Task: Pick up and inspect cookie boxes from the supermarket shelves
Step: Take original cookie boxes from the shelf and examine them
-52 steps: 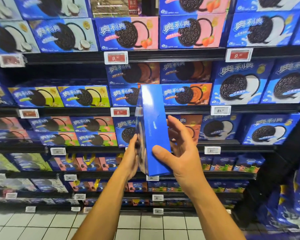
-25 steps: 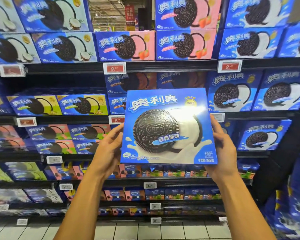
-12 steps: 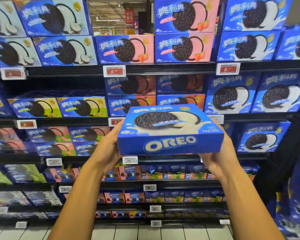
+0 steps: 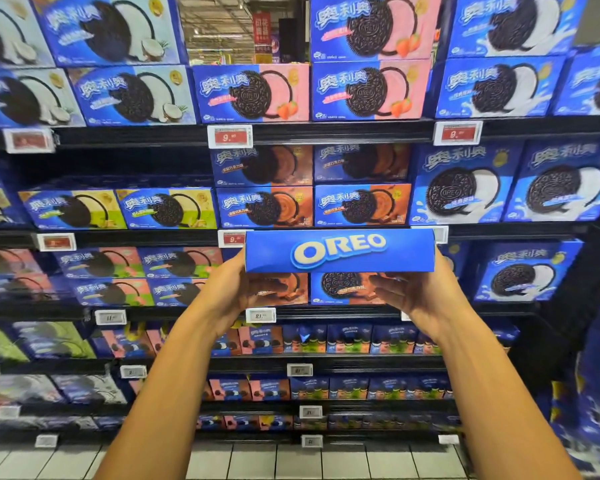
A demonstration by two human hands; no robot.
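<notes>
Blue rectangular cardboard cookie box (image 4: 340,251), held up in front of the supermarket shelves (image 4: 326,133), roughly level with the third shelf edge and well clear of the stock. Tipped further since half a second ago: then, front panel with the cookie picture visible above the narrow edge; now, only the narrow side panel with the white "OREO" logo facing the camera, front panel gone from view and presumably facing up. Likely meaning for the task: front already looked over, inspection moved on to the edge, with the underside or back probably next, though not certain. Long axis running left to right, nearly horizontal, logo upright and readable; short thickness vertical; depth pointing away toward the shelves.

Left hand (image 4: 236,289) at the box's left end, fingers curled beneath it, grip closed around that end. Right hand (image 4: 426,292) at the right end, palm against the side and fingers reaching under, likewise holding the box. Both forearms raised from below, box carried between the two hands and touching nothing else.

Behind: rows of similar blue cookie boxes (image 4: 461,188) with pink, orange, green and white panels, red and white price tags (image 4: 230,136) clipped along the shelf edges, smaller packs lower down, pale tiled floor (image 4: 257,462) at the bottom.
</notes>
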